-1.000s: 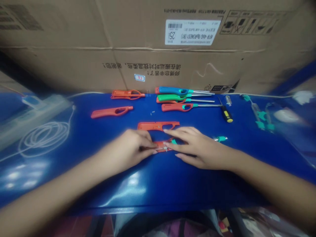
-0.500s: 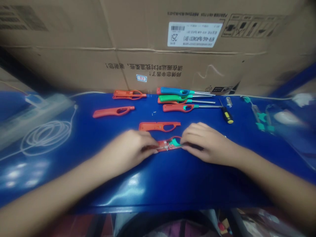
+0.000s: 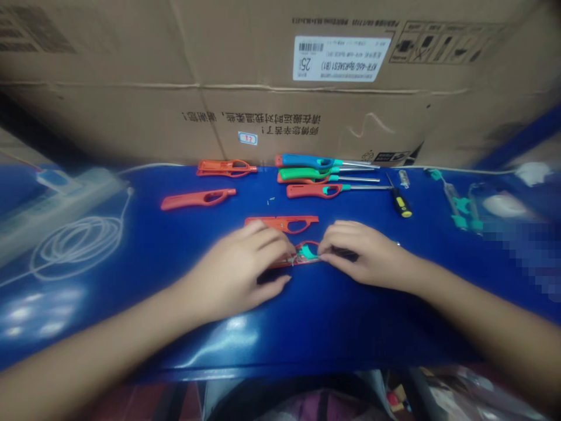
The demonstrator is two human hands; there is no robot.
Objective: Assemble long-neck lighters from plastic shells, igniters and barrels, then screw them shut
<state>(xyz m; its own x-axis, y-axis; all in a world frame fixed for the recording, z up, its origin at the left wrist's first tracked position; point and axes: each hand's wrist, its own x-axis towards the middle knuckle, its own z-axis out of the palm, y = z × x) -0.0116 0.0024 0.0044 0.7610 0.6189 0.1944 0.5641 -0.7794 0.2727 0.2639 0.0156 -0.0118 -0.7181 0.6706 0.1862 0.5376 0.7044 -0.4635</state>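
An opened red lighter (image 3: 302, 261) lies on the blue table in front of me, with a green trigger (image 3: 308, 251) and small pale parts inside its shell. My right hand (image 3: 366, 252) pinches its front end. Over its rear end spreads my left hand (image 3: 245, 266), fingertips on or just above the inner parts and thumb apart from them; those fingers hide much of that end. Just behind it an orange-red shell half (image 3: 284, 224) lies flat, partly covered by my left hand.
Assembled lighters (image 3: 315, 190) lie in rows at the back, beside a black-and-yellow screwdriver (image 3: 401, 204). Two more shells (image 3: 199, 199) are at back left, near a coiled white cable (image 3: 79, 245) and a power strip (image 3: 65, 202). A cardboard box (image 3: 245, 58) stands behind.
My left hand has loosened from the lighter's rear end, its thumb dropping away and its fingers reaching right over the inner parts. My right hand keeps its pinch at the front end.
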